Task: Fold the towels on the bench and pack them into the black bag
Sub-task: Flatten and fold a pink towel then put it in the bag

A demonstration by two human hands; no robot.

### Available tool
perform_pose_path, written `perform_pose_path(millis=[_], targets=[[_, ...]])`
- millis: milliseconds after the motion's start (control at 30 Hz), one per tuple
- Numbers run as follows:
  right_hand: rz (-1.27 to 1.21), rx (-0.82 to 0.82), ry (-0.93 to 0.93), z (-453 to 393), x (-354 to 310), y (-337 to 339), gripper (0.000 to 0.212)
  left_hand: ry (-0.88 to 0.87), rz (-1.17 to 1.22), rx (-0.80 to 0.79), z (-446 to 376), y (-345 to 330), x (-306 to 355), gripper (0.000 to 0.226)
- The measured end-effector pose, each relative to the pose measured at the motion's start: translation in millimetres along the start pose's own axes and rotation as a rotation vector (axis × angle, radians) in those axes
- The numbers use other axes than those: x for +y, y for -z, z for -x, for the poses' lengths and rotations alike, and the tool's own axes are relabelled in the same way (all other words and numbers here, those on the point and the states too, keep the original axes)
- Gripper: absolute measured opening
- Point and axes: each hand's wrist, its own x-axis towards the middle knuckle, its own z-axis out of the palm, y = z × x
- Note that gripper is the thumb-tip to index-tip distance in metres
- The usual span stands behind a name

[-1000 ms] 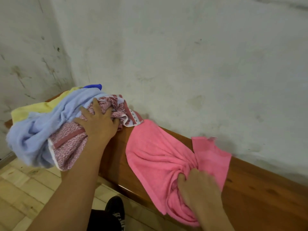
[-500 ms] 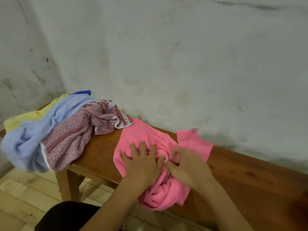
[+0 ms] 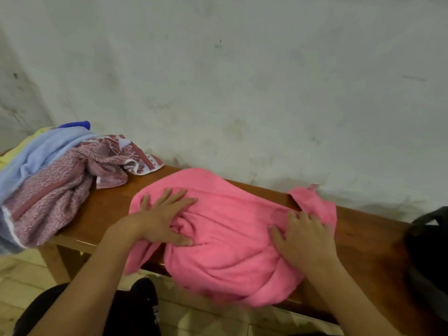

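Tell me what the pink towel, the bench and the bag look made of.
Pink towel: soft terry cloth, likely cotton; matte, nubbly, bunching in folds.
Bench: wood, reddish-brown with a slight gloss; faint grain and a lit front edge.
Black bag: probably synthetic fabric; dark, limp, too blurred to be sure.

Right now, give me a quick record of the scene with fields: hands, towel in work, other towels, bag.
left hand: open, flat on pink towel
right hand: open, flat on pink towel
pink towel: crumpled on bench, front part hanging over its edge
pile: blue, yellow and patterned towels, unfolded, at bench's left end
bag: black, at right edge of view, partly cut off
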Motion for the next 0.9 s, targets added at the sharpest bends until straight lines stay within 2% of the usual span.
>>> perform_pose_path(millis=[100, 200, 267, 300, 400, 467, 600, 733, 900], targets=[[0.033, 0.014, 0.028, 11.3, -1.6, -8.2, 0.066, -0.02, -0.024, -0.056, 3.3, 5.5, 9.0, 0.139], [-0.097, 0.116, 0.176, 14.2, -1.2, -17.0, 0.059, -0.069, 0.03, 0.087, -0.2, 7.4, 28.7, 0.134], [-0.203, 0.146, 0.285, 17.2, -1.4, -24.0, 0.05, -0.185, 0.12, 0.214, -13.0, 0.5, 52.6, 0.127], [-0.26, 0.143, 0.339, 18.8, -3.1, -25.8, 0.048, -0.235, 0.148, 0.225, -19.8, -4.1, 64.8, 0.124], [-0.31, 0.13, 0.438, 21.3, -5.1, -29.7, 0.05, -0.215, -0.016, 0.095, -38.3, -21.3, 91.8, 0.117], [-0.286, 0.155, 0.413, 22.1, -2.2, -29.5, 0.049, -0.095, -0.165, 0.058, -47.5, -26.3, 95.4, 0.114], [-0.196, 0.207, 0.216, 22.6, 17.5, -25.7, 0.05, 0.082, -0.208, 0.053, -51.5, -17.8, 90.3, 0.094], [-0.205, 0.27, 0.04, 24.7, 25.4, -24.0, 0.038, 0.145, -0.167, 0.048, -51.3, -6.7, 82.9, 0.085], [-0.246, 0.325, -0.077, 35.6, 17.1, -26.3, 0.025, 0.184, -0.15, 0.077, -52.2, -3.7, 79.0, 0.084]])
